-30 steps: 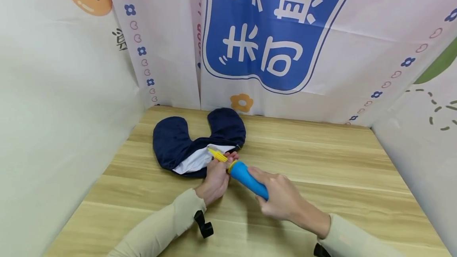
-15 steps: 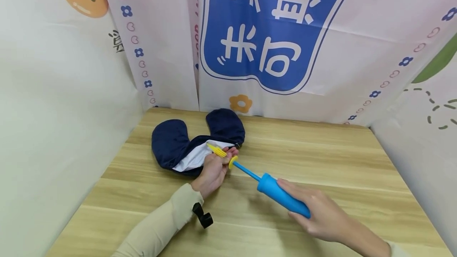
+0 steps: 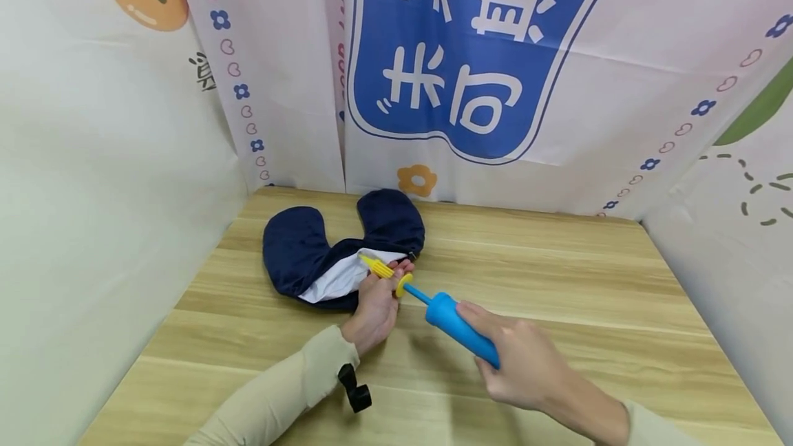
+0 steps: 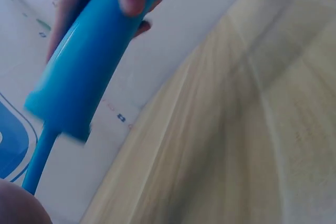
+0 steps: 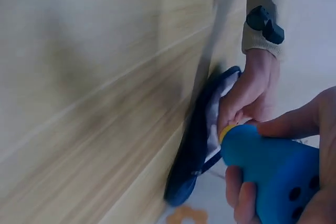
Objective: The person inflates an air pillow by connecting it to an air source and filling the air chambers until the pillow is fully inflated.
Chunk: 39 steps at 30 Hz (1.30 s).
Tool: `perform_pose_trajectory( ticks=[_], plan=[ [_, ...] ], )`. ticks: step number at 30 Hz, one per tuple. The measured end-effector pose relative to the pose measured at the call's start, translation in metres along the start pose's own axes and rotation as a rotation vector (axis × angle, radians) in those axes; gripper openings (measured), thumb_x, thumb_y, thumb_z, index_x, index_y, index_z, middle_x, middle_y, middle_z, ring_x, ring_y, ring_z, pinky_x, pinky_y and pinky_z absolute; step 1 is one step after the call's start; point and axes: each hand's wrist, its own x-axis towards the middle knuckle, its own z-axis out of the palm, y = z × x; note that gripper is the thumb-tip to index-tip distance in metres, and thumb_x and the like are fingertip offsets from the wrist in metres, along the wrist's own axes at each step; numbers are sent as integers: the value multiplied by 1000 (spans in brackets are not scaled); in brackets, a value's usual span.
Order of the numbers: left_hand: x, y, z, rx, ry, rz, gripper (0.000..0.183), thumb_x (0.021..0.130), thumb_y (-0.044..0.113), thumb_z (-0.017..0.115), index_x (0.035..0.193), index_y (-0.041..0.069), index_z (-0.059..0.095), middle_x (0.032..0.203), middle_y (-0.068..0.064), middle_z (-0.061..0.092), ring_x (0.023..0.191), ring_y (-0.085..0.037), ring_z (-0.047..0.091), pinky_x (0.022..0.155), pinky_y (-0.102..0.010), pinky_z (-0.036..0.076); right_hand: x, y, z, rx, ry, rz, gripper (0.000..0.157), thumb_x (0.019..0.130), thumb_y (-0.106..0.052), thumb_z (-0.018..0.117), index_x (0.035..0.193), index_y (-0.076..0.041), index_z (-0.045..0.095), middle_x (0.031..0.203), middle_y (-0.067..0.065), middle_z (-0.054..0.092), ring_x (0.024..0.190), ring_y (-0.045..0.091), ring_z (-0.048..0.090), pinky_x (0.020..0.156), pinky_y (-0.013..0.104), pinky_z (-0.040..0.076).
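Observation:
A navy U-shaped neck pillow (image 3: pixel 297 246) lies on the table, its cover unzipped along the lower curve and a white inner lining (image 3: pixel 334 279) showing. At that opening my left hand (image 3: pixel 374 305) grips the front end of a blue hand air pump, near its yellow nozzle (image 3: pixel 379 268). The nozzle tip points over the white lining. My right hand (image 3: pixel 526 360) is wrapped round the pump's blue barrel (image 3: pixel 461 327). Between the yellow flange (image 3: pixel 404 285) and the barrel a short length of thin blue rod shows. In the right wrist view, dark holes mark the barrel's rear end.
The wood-grain table (image 3: pixel 557 260) runs back to a printed cloth backdrop (image 3: pixel 557 177). White walls stand at left and right. A black wrist camera mount (image 3: pixel 354 389) sticks out from the left sleeve (image 3: pixel 279 391).
My right hand first drew the blue barrel back from the yellow flange, baring the rod, then pushed it partway forward again. My left hand stays at the pillow's opening.

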Motion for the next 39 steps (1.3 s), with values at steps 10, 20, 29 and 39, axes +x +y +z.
perform_pose_trajectory(
  ticks=[10, 20, 29, 39],
  plan=[
    [-1, -8, 0, 40, -85, -25, 37, 106, -7, 51, 142, -11, 45, 128, -14, 72, 101, -8, 72, 92, -19, 58, 28, 15, 31, 77, -2, -79, 72, 84, -13, 82, 151, -4, 56, 143, 17, 67, 111, 27, 77, 86, 45, 65],
    [11, 4, -4, 42, -93, -40, 35, 105, -8, 51, 140, -7, 49, 119, -9, 78, 99, -8, 75, 87, -19, 59, -28, 39, -10, 104, -129, 11, 81, 92, -22, 82, 163, -24, 43, 157, 2, 57, 130, 25, 68, 95, 47, 62],
    [18, 6, -2, 19, -50, -6, 31, 105, -7, 53, 136, -8, 54, 127, -15, 75, 96, -6, 74, 86, -16, 57, -48, 33, -34, -28, -49, -6, 84, 85, -22, 87, 159, -27, 48, 150, -5, 64, 117, 18, 74, 84, 38, 64],
    [3, -6, 5, 38, 26, 13, 25, 109, 0, 51, 133, -5, 48, 140, -21, 66, 103, -8, 72, 95, -20, 56, 5, 2, 5, -36, 7, -16, 70, 80, -12, 81, 148, -10, 62, 141, 9, 70, 96, 22, 80, 77, 41, 66]
  ],
)
